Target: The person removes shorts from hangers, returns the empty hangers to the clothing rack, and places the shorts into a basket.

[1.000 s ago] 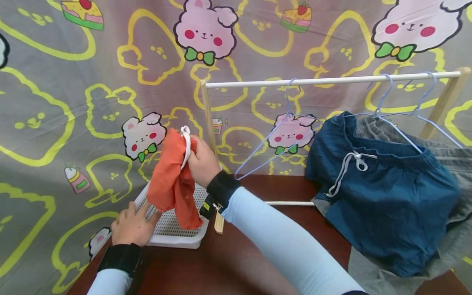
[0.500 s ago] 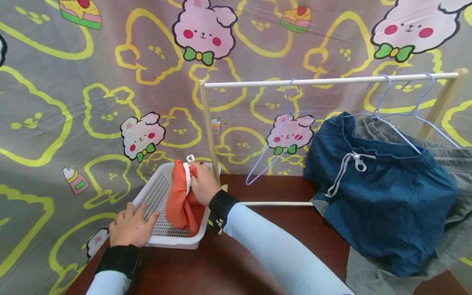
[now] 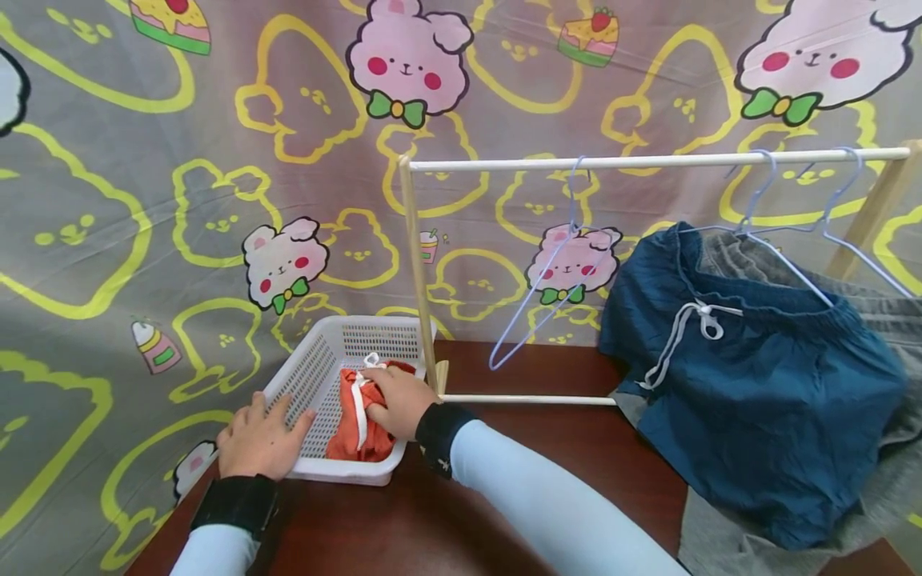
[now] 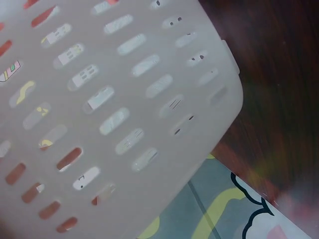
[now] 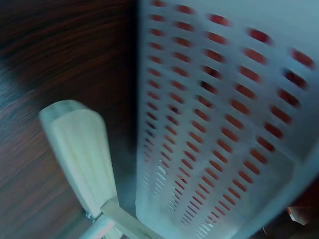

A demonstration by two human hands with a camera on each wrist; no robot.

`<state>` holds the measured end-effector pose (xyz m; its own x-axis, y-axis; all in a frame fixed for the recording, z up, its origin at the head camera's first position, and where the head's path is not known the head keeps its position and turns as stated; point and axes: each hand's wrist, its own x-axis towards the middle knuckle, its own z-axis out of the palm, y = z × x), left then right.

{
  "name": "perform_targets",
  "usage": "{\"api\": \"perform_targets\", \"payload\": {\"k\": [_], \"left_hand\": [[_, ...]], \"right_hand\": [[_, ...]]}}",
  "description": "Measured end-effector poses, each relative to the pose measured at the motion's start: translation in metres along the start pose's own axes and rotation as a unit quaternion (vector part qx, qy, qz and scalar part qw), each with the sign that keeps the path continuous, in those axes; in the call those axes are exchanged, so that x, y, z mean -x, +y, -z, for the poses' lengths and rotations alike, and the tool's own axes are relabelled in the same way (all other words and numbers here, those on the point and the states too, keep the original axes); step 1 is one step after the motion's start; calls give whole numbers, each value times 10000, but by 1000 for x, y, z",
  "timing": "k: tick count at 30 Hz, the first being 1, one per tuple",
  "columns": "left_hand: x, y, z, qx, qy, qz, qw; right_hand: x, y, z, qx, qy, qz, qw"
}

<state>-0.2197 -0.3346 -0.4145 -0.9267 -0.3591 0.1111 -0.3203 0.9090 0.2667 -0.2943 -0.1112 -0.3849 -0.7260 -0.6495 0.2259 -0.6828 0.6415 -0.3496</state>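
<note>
Orange-red shorts (image 3: 360, 428) with a white drawstring lie bunched in the right part of a white slotted plastic basket (image 3: 310, 470). My right hand (image 3: 405, 398) rests on them over the basket's right rim, fingers fairly straight and thumb apart; its hidden fingers cannot be made out. My left hand (image 3: 261, 438) lies on the basket's left rim with fingers spread. The left wrist view shows only the basket wall (image 4: 89, 119) up close. In the right wrist view, orange cloth shows through the slots of the basket wall (image 5: 214, 124).
Just right of the basket stands a rack with a white rail (image 3: 497, 165); its wooden foot (image 5: 82, 154) is beside the basket. A bare blue hanger (image 3: 529, 296) hangs there. Blue shorts (image 3: 756, 384) and grey garments (image 3: 749, 520) hang farther right. A patterned curtain (image 3: 216, 264) is behind.
My right hand has lowered the orange-red shorts from above the basket into it, and its fingers now lie flatter over the cloth. The left hand stays on the rim. The bare hanger has swung slightly.
</note>
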Motion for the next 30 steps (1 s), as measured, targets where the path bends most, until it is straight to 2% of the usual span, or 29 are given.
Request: {"api": "perform_targets", "payload": {"k": [4, 7, 11, 19, 25, 30], "left_hand": [[-1, 1, 0, 41, -14, 8, 10000], [-2, 1, 0, 80, -16, -9, 10000], [-1, 1, 0, 91, -45, -3, 9999], [-1, 0, 2, 52, 14, 6, 10000], [0, 0, 0, 23, -36, 35, 10000], [-2, 0, 1, -28, -76, -2, 10000]], "right_hand": [[5, -5, -11, 1146, -374, 103, 9927], [9, -9, -14, 1427, -559, 129, 9881], [12, -10, -13, 1328, -589, 129, 9893], [17, -4, -1, 1049, -62, 294, 9940], [32, 6, 4, 765, 98, 409, 9962], [44, 17, 11, 754, 194, 457, 9959]]}}
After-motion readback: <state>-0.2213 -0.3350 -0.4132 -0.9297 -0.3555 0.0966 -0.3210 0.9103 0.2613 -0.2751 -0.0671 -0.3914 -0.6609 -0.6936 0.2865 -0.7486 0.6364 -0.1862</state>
